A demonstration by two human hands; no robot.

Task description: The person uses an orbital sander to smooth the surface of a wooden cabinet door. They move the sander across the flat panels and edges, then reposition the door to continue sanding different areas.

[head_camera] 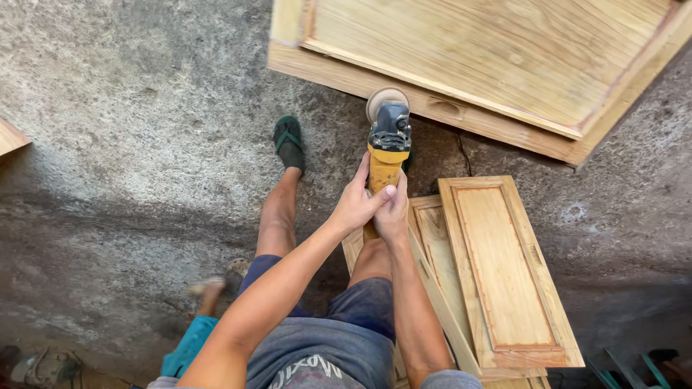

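A: The angle grinder was not the biggest thing there, was it?

B: No. The large wooden door panel filled the top right of the concrete floor, and the grinder's round disc sat at that panel's lower edge. Smaller cabinet doors lay stacked on the floor by the person's right leg.

A: And the hands?

B: The left hand and right hand were both closed around the yellow grinder body, touching each other, arms stretched forward.

A: Anything smaller?

B: A foot in a green sandal stood left of the grinder
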